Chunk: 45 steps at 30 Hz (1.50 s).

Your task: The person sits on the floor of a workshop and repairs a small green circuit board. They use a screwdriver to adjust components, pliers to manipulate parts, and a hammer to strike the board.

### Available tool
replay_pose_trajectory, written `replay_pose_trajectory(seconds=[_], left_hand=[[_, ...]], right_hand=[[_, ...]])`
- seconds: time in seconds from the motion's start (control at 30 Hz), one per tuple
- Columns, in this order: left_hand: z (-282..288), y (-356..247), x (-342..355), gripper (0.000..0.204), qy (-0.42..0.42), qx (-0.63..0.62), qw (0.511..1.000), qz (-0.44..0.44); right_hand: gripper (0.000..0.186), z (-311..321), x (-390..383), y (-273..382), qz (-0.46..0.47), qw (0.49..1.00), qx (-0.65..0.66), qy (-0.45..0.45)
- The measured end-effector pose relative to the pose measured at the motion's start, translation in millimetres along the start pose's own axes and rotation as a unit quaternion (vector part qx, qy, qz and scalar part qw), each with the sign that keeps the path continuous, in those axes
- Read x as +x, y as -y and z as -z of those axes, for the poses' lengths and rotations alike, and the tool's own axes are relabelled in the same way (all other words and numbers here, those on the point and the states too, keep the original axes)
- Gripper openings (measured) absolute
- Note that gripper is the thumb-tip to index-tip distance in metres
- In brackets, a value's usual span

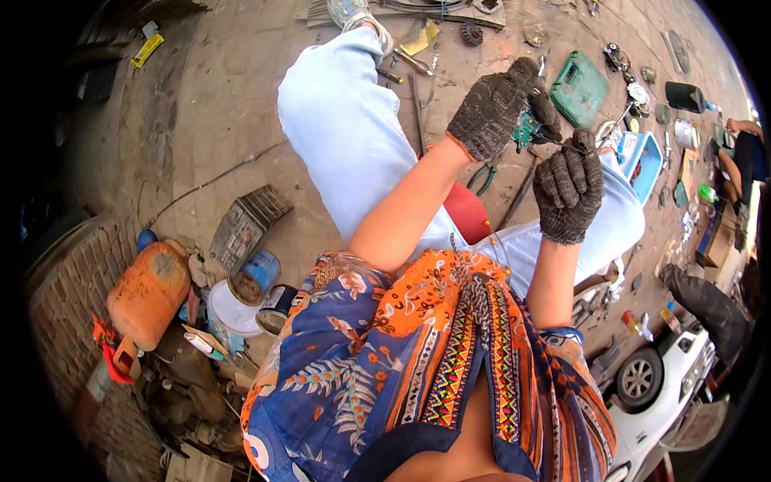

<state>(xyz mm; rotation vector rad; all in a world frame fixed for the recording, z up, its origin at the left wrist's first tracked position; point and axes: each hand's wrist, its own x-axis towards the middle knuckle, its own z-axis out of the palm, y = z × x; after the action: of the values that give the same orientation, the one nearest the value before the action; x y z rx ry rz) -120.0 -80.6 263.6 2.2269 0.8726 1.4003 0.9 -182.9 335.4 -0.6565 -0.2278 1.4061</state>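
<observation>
My left hand (491, 112), in a dark knit glove, has its fingers curled around a small green circuit board (524, 128) with dark parts attached, partly hidden by the fingers. My right hand (568, 189), gloved the same way, is closed in a pinch just to the right of the board, on what looks like a thin dark tool or wire; its exact shape is unclear. Both hands are raised over my spread legs (325, 120) in pale jeans. Below them are green-handled pliers (482, 177), a long dark bar (518, 197) and a red seat (470, 210).
A green case (580, 88), blue tray (646, 165) and scattered tools surround me. Co-workers' limbs (727, 173) (707, 305) show at right, near a white car (662, 402). At left are an orange container (148, 293), paint cans (257, 277), a slatted metal part (249, 225) and a brick wall (68, 313).
</observation>
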Motion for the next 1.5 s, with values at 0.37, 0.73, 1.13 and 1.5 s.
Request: replay_pose_trajectory(seconds=[0.37,0.73,1.13,1.5], left_hand=[[19.9,-10.6,18.2,0.036,-0.075,-0.517,0.798,0.299],[5.2,-4.1,-4.2,0.045,-0.053,-0.233,0.966,0.095],[13.7,-5.0,12.3,0.015,-0.033,-0.270,0.958,0.086],[6.2,1.1,-1.0,0.042,-0.123,0.010,0.992,-0.013]], right_hand=[[0.023,-22.8,0.7,-16.2,0.111,0.808,-0.514,-0.264],[0.028,-13.9,27.8,-37.4,0.166,0.614,-0.768,-0.071],[0.021,-19.3,10.4,-19.1,-0.095,0.866,-0.473,-0.130],[0.019,-5.6,2.1,-26.5,-0.048,0.971,-0.233,-0.005]])
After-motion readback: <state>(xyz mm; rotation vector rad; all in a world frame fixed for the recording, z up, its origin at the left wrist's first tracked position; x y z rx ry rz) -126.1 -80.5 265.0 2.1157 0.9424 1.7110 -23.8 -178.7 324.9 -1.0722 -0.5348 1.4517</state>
